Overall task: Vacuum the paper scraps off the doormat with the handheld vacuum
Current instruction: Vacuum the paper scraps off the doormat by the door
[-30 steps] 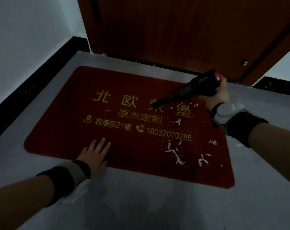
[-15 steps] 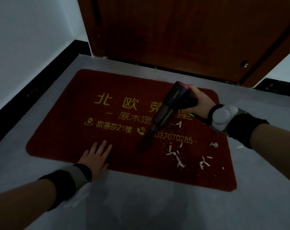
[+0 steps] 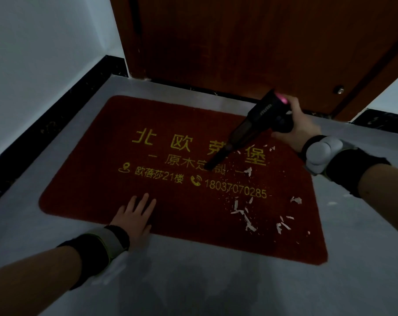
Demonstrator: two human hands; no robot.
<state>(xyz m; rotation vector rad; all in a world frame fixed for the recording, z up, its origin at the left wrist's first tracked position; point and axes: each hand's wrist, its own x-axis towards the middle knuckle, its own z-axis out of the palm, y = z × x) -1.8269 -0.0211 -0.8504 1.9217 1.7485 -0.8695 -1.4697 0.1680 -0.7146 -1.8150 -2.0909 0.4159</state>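
Gripping: the right hand [image 3: 295, 124] has its fingers curled round the handle of the handheld vacuum [image 3: 245, 131], above the doormat's far right part.
Vacuum: a dark body with a pink light at its rear end near the door; it slopes down to the left, and its narrow nozzle tip is at the yellow lettering near the doormat's middle. Whether the tip touches the pile cannot be told.
Left hand: the left hand [image 3: 134, 218] lies flat on the doormat's near edge, left of centre, fingers straight and slightly spread, holding nothing.
Doormat: the red doormat [image 3: 84, 179] lies on the grey floor [image 3: 216, 288] in front of the wooden door [image 3: 239, 42], with yellow characters and a phone number printed across it.
Scraps: white paper scraps [image 3: 245, 215] are scattered over the doormat's right half, thickest toward the near right corner, a few just right of the nozzle.
Wrists: both carry dark bands; the right one bears a pale device [image 3: 318, 153].
Surroundings: a white wall [image 3: 45, 53] with a black skirting runs along the left.
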